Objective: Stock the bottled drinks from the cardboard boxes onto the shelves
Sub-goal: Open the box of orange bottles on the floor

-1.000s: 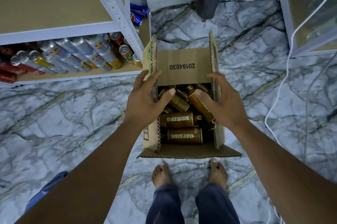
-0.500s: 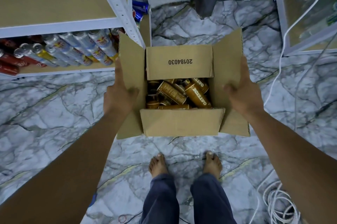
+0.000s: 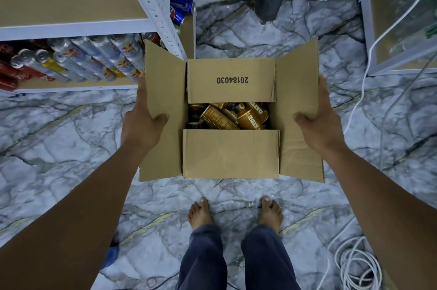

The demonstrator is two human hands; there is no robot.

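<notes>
Both left hand point(image 3: 140, 127) and right hand point(image 3: 322, 127) now outside cardboard box point(image 3: 230, 155), on flaps.

A single view, worn on the person's head. It faces steeply down and a little forward, so the feet point(image 3: 199, 215) lie near the lower edge and the box point(image 3: 230, 152) sits mid-frame, close under the lens. Both forearms point(image 3: 82, 207) enter from the bottom corners. The wide angle takes in the shelf point(image 3: 71, 29) at upper left and the floor point(image 3: 59, 136) on every side.
</notes>
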